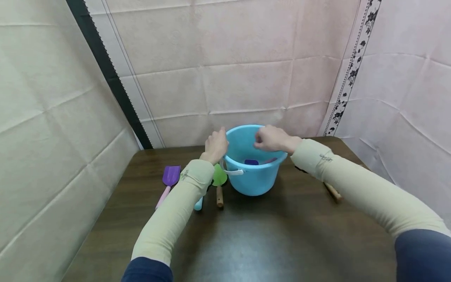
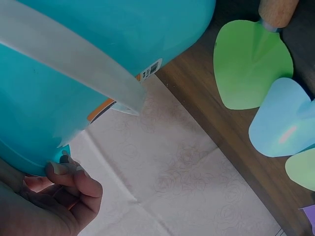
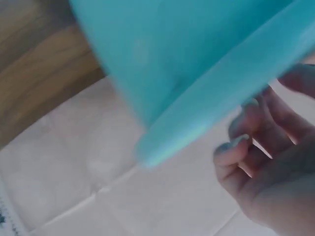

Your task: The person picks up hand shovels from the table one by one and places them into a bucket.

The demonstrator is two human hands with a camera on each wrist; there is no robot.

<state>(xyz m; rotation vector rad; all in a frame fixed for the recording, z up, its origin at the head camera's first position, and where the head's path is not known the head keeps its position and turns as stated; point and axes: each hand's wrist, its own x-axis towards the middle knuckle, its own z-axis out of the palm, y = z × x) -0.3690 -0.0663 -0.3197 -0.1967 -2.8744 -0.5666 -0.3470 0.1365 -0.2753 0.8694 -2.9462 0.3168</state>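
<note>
A light blue bucket point(image 1: 251, 181) stands upright on the table. At its left rim, my left hand point(image 1: 215, 145) pinches the edge; the left wrist view shows the thumb and curled fingers of this hand point(image 2: 69, 196) there. Over the bucket's mouth is my right hand point(image 1: 274, 139), its fingers loosely bent. In the right wrist view nothing shows between the fingers of the right hand point(image 3: 266, 147), close to the rim point(image 3: 197, 118). Inside the bucket lie a purple piece point(image 1: 251, 162) and a pinkish piece point(image 1: 269, 160), partly hidden by the wall. The white bucket handle point(image 1: 234, 172) hangs down.
Left of the bucket lie a purple toy shovel point(image 1: 171, 176) with a pink handle, a green shovel point(image 1: 219, 176) with a wooden handle, and a light blue handle point(image 1: 199, 204). Under the right forearm a wooden handle point(image 1: 332, 192) shows. Cloth point(image 1: 239, 90) hangs behind the table.
</note>
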